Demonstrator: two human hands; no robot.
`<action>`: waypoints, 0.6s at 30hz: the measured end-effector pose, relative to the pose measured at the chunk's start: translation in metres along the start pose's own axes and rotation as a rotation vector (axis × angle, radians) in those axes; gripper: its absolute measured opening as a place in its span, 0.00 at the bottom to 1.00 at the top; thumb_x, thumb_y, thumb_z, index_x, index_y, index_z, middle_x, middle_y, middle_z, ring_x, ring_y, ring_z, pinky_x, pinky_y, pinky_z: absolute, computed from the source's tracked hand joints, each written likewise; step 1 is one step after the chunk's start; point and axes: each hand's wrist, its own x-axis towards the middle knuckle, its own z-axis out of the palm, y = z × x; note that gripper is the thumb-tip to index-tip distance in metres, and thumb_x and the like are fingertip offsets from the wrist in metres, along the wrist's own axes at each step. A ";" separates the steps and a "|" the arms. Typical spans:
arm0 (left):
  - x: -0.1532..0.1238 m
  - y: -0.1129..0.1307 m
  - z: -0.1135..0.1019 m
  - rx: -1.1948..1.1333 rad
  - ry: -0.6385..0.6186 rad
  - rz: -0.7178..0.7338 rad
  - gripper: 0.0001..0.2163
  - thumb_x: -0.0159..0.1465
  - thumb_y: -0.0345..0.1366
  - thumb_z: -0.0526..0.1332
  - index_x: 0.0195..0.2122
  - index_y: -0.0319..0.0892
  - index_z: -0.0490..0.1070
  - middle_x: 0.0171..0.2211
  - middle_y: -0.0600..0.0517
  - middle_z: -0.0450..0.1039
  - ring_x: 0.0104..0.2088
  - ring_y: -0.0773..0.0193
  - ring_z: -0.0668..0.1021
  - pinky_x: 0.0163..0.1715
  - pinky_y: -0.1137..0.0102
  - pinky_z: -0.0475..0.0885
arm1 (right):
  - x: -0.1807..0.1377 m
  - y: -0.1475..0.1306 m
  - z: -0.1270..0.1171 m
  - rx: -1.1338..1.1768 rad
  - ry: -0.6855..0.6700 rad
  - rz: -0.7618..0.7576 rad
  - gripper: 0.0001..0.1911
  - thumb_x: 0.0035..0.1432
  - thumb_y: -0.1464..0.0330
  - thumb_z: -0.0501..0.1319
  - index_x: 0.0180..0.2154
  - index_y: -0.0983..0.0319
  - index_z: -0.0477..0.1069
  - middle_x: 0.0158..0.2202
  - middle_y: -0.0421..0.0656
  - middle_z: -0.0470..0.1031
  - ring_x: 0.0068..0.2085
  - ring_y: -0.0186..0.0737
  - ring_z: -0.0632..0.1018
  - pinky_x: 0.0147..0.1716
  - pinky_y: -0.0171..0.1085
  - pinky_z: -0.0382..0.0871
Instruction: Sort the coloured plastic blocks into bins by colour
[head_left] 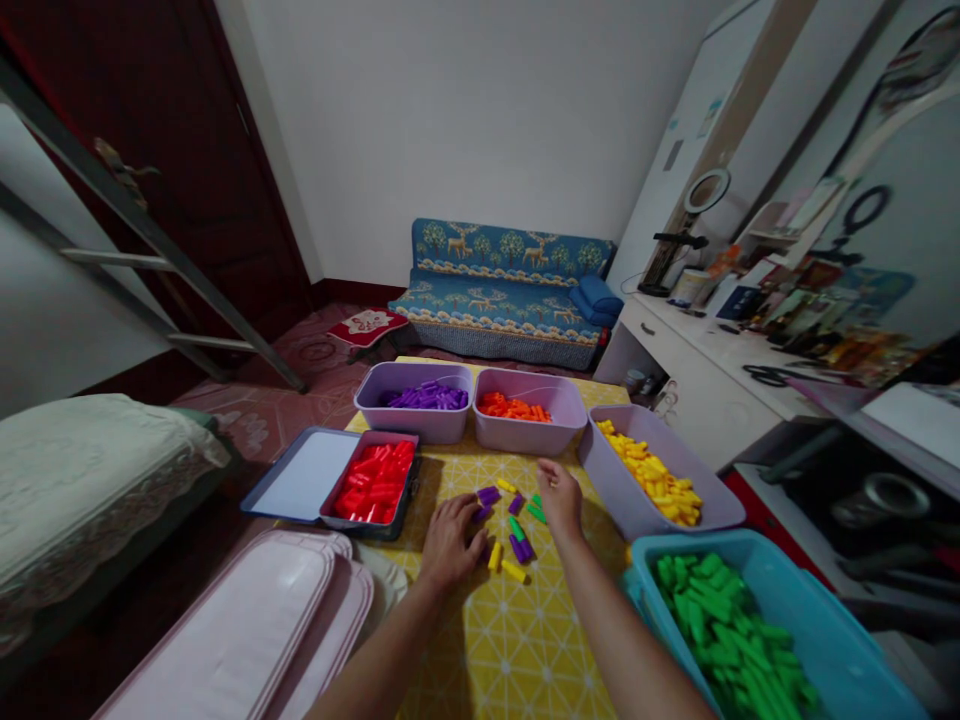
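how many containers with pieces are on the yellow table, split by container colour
lilac tubs: 3
blue tub: 1
dark tin with open lid: 1
total: 5

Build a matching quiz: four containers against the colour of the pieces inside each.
Containers:
1 tin
2 left tub
3 middle tub
4 blue bin

Colour of contents:
a green
b purple
c red
d orange

Pairs: 1-c, 2-b, 3-d, 4-a
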 end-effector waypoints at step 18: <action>-0.001 -0.003 0.002 0.009 0.024 -0.024 0.15 0.65 0.37 0.55 0.51 0.44 0.72 0.54 0.47 0.73 0.55 0.55 0.72 0.57 0.56 0.65 | -0.046 0.062 -0.025 -0.743 -0.040 -0.213 0.22 0.60 0.76 0.51 0.52 0.62 0.72 0.59 0.49 0.71 0.62 0.44 0.66 0.62 0.42 0.55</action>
